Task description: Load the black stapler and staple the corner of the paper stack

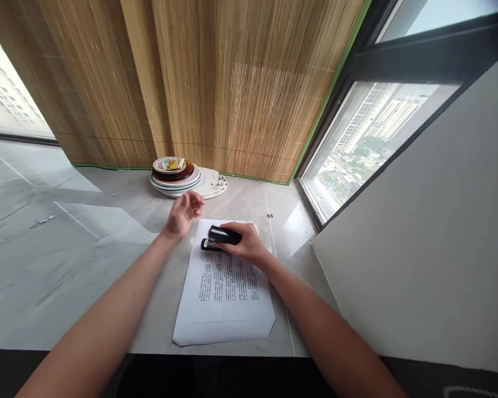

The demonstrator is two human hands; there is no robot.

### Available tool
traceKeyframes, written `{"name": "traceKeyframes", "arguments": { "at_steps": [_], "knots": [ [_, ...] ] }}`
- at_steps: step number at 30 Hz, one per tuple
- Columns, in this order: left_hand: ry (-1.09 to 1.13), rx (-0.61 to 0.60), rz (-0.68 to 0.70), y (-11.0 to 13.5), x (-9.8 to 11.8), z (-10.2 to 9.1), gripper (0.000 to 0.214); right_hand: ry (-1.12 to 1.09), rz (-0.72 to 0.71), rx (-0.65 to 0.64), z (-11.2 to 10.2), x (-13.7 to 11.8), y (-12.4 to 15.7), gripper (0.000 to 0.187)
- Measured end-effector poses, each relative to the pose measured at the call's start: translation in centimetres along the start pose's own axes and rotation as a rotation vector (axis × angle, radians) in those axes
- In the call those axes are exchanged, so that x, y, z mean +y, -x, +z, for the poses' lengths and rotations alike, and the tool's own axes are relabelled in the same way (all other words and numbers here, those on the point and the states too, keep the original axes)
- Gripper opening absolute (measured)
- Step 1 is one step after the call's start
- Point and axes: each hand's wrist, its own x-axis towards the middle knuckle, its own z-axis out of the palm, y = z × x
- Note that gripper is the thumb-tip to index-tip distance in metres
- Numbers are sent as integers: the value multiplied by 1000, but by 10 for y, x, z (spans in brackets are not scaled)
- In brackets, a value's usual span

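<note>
A white printed sheet of paper lies on the grey marble counter in front of me. A black stapler sits over the sheet's top edge, and my right hand grips it from the right with fingers wrapped over its top. Just left of the paper's top corner, my left hand hovers above the counter. Its fingers are loosely curled and apart, and it holds nothing.
A stack of plates and bowls stands at the back against a bamboo blind, with a flat white patterned plate beside it. A window and a grey wall close the right side. The counter's near edge runs below the paper.
</note>
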Motion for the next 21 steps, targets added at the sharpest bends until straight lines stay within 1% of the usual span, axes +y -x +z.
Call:
{"name": "traceKeyframes", "arguments": {
  "at_steps": [2,4,6,9,10,11,12,13,14,15,17,19,21],
  "knots": [
    [153,135,9,-2,4,-5,48,55,4,-38,10,-1,3,32],
    [240,201,22,-4,7,-9,44,108,10,-76,11,-2,7,33],
    [282,218,12,-4,7,-11,41,152,19,-95,1,-4,16,34],
    [308,196,-14,-4,4,-12,40,191,57,-91,-31,-3,36,36],
    [317,183,-21,-3,3,-12,40,190,92,-34,-44,1,41,36],
    [328,170,-27,-3,2,-11,41,194,129,74,-57,5,45,38],
    [340,161,-31,-3,2,-11,42,244,187,214,-68,11,47,44],
    [353,156,-36,-3,2,-11,42,344,244,257,-76,18,47,45],
    [364,160,-40,-3,2,-11,42,464,281,245,-82,26,45,43],
    [372,174,-40,-2,2,-12,43,582,311,201,-84,34,42,39],
    [377,228,-30,-2,3,-13,43,780,369,59,-80,47,31,39],
    [374,293,-11,-3,3,-15,43,915,432,-48,-66,56,18,44],
    [377,343,8,-4,3,-18,43,991,456,-121,-45,58,3,47]
  ]
}}
